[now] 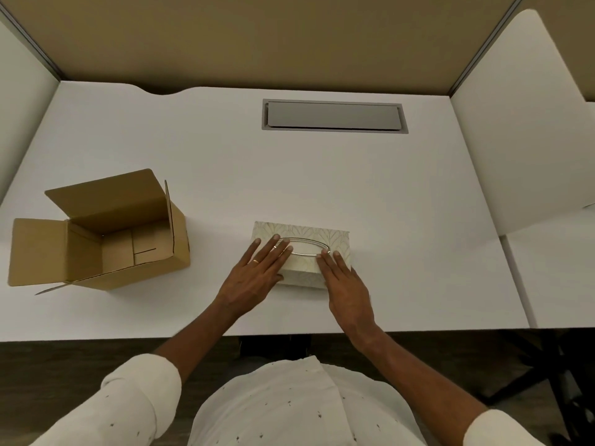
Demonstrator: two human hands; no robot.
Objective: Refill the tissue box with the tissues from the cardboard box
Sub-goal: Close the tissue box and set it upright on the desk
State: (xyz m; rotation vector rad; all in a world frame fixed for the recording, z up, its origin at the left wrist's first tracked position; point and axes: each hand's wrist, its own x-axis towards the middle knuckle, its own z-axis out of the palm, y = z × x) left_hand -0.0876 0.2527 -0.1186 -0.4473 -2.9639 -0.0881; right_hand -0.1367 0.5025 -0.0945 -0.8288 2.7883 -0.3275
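Note:
A pale patterned tissue box [335,239] with an oval slot on top lies on the white desk [322,175], near its front edge. My left hand [257,275] lies flat on the box's left end, fingers spread and reaching the slot. Across from it, my right hand [346,284] rests flat on the right front part, fingertips at the slot's rim. Neither hand grips anything. At the left of the desk stands a brown cardboard box [106,236] with its flaps open; its inside looks bare and no tissues show in it.
A grey cable hatch [333,115] is set into the desk at the back. White side panels [521,123] and a tan partition wall enclose the desk. Another white surface [557,275] adjoins on the right. Dark floor lies below the front edge.

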